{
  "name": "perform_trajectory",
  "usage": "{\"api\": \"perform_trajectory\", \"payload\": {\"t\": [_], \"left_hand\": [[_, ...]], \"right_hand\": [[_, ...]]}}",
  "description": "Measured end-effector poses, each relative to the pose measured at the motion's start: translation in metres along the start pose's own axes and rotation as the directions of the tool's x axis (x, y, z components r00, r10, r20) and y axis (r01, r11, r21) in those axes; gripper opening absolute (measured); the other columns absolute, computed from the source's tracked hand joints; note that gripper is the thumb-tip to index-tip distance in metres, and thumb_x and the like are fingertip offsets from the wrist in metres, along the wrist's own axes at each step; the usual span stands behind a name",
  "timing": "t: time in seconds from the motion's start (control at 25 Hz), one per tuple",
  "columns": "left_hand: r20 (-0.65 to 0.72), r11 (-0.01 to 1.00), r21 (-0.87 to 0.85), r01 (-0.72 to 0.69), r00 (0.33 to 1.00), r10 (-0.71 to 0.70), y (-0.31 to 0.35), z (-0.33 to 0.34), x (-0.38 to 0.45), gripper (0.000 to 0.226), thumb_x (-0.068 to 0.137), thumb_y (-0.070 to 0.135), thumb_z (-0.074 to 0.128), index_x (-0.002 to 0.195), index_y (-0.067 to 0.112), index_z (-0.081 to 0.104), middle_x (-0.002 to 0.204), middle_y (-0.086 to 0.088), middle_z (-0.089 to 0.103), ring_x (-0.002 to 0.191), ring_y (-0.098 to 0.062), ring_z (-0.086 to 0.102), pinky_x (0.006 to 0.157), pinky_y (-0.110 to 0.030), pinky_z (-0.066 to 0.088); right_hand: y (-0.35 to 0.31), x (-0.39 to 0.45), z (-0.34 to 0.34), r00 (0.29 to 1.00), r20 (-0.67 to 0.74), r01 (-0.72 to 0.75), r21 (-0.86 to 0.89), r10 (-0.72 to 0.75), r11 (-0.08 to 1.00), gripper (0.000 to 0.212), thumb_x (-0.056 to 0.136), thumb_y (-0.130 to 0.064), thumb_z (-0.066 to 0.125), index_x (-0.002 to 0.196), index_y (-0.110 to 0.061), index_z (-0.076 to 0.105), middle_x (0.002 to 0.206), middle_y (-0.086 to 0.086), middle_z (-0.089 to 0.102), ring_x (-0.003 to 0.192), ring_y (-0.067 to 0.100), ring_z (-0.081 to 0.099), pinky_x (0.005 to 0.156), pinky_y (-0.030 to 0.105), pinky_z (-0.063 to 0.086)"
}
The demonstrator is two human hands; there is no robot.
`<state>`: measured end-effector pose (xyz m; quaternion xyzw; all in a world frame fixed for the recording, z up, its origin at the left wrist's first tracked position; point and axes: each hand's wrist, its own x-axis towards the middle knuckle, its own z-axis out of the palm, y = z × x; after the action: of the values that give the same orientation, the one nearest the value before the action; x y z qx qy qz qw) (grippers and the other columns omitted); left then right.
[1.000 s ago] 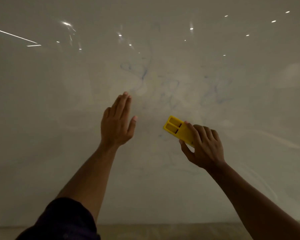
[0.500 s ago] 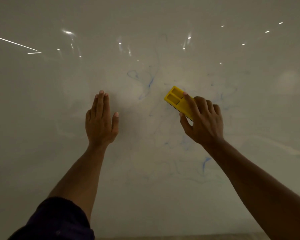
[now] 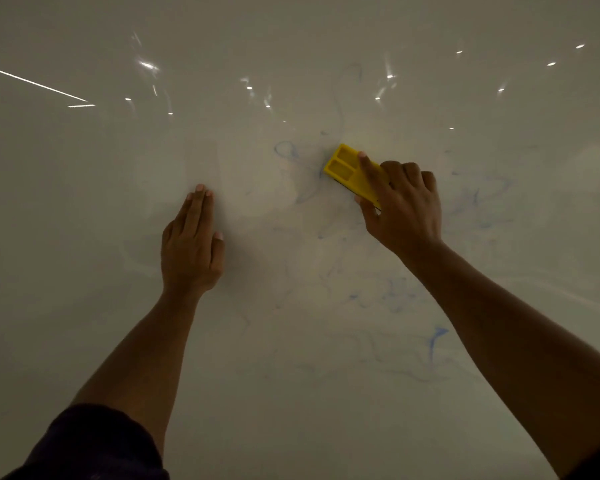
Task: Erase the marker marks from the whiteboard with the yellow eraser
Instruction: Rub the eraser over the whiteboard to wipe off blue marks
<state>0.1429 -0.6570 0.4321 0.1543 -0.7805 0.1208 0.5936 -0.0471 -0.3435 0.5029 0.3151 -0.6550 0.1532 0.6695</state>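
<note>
Mid-wipe: the right hand (image 3: 404, 209) grips the yellow eraser (image 3: 352, 173) against the whiteboard (image 3: 84, 237); left hand (image 3: 191, 247) pressed flat, fingers together. Next, I judge, blue marks (image 3: 433, 337) below the eraser.

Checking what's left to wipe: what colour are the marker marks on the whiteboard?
Blue, mostly faint smears; the marker marks show best in the head view.

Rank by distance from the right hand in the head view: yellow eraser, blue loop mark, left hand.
1. Yellow eraser: held in the right hand.
2. Blue loop mark: on the whiteboard, just left of the eraser.
3. Left hand: flat on the board, far left.
</note>
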Motion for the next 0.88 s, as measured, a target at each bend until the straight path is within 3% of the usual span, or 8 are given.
{"api": "perform_trajectory", "payload": {"t": [0.08,0.24,0.4,0.56,0.6,0.68,0.76,0.88], "left_hand": [[-0.013,0.999,0.023,-0.041,0.999,0.042,-0.007,0.001,0.0,0.07,0.105,0.026,0.044,0.17,-0.001,0.037,0.178,-0.018,0.036,0.163,-0.037,0.041,0.115,-0.05,0.046],[0.012,0.985,0.075,-0.156,0.988,0.155,-0.027,0.005,0.0,0.07,0.109,0.03,0.039,0.171,-0.002,0.033,0.18,-0.019,0.032,0.164,-0.039,0.038,0.123,-0.052,0.042],[0.039,0.983,0.072,-0.169,0.985,0.167,-0.043,0.016,0.001,0.071,0.11,0.034,0.035,0.173,0.002,0.03,0.182,-0.016,0.027,0.166,-0.036,0.03,0.138,-0.042,0.016],[-0.067,0.985,0.078,-0.153,0.985,0.159,-0.045,0.03,-0.003,0.067,0.11,0.03,0.035,0.171,0.0,0.035,0.178,-0.019,0.035,0.17,-0.024,0.019,0.138,-0.029,0.0],[-0.082,0.984,0.074,-0.159,0.983,0.165,-0.047,0.033,-0.004,0.067,0.11,0.029,0.035,0.171,0.001,0.036,0.178,-0.019,0.036,0.172,-0.017,0.011,0.138,-0.029,0.001],[-0.111,0.984,0.064,-0.169,0.978,0.175,-0.052,0.036,-0.006,0.066,0.11,0.029,0.035,0.171,0.003,0.036,0.177,-0.019,0.037,0.172,-0.007,0.001,0.138,-0.03,0.004],[-0.127,0.985,0.052,-0.165,0.977,0.17,-0.053,0.037,-0.006,0.066,0.109,0.026,0.036,0.17,0.002,0.037,0.177,-0.018,0.038,0.172,-0.01,0.008,0.138,-0.029,0.006],[-0.164,0.995,0.008,-0.101,0.981,0.101,-0.049,0.036,-0.01,0.067,0.106,0.023,0.035,0.167,-0.004,0.04,0.175,-0.022,0.04,0.166,-0.032,0.032,0.138,-0.028,0.009]], "right_hand": [[-0.016,-0.001,0.009,0.999,0.001,0.046,0.057,-0.046,0.997,0.063,0.095,-0.029,0.071,0.152,-0.01,0.054,0.114,0.019,0.067,0.091,0.04,0.062,0.074,0.044,0.047],[-0.023,0.004,0.024,0.912,-0.054,0.408,0.021,-0.407,0.913,0.056,0.098,-0.032,0.072,0.149,-0.012,0.059,0.119,0.018,0.069,0.089,0.037,0.065,0.071,0.041,0.052],[-0.038,0.013,0.038,0.978,-0.162,0.134,0.026,-0.128,0.991,0.056,0.106,-0.039,0.061,0.151,-0.008,0.054,0.119,0.021,0.066,0.088,0.038,0.061,0.072,0.043,0.044],[-0.069,-0.01,0.052,0.805,-0.237,0.564,0.023,-0.544,0.825,0.049,0.105,-0.03,0.066,0.145,-0.003,0.061,0.115,0.021,0.071,0.087,0.035,0.065,0.072,0.042,0.049],[-0.067,-0.005,0.054,0.804,-0.247,0.56,0.008,-0.541,0.828,0.048,0.105,-0.031,0.066,0.145,-0.004,0.061,0.114,0.019,0.071,0.085,0.034,0.064,0.071,0.042,0.048],[-0.071,0.002,0.059,0.914,-0.273,0.315,0.015,-0.299,0.949,0.05,0.107,-0.034,0.062,0.147,-0.005,0.059,0.113,0.019,0.07,0.084,0.035,0.062,0.071,0.044,0.042],[-0.097,-0.002,0.062,0.958,-0.266,0.137,0.092,-0.108,0.986,0.051,0.106,-0.034,0.063,0.148,-0.005,0.058,0.112,0.021,0.069,0.085,0.037,0.061,0.072,0.044,0.039],[-0.139,-0.021,0.062,0.827,-0.267,0.551,0.21,-0.495,0.808,0.046,0.102,-0.029,0.07,0.141,-0.005,0.065,0.108,0.019,0.072,0.087,0.035,0.067,0.073,0.042,0.047]]}}
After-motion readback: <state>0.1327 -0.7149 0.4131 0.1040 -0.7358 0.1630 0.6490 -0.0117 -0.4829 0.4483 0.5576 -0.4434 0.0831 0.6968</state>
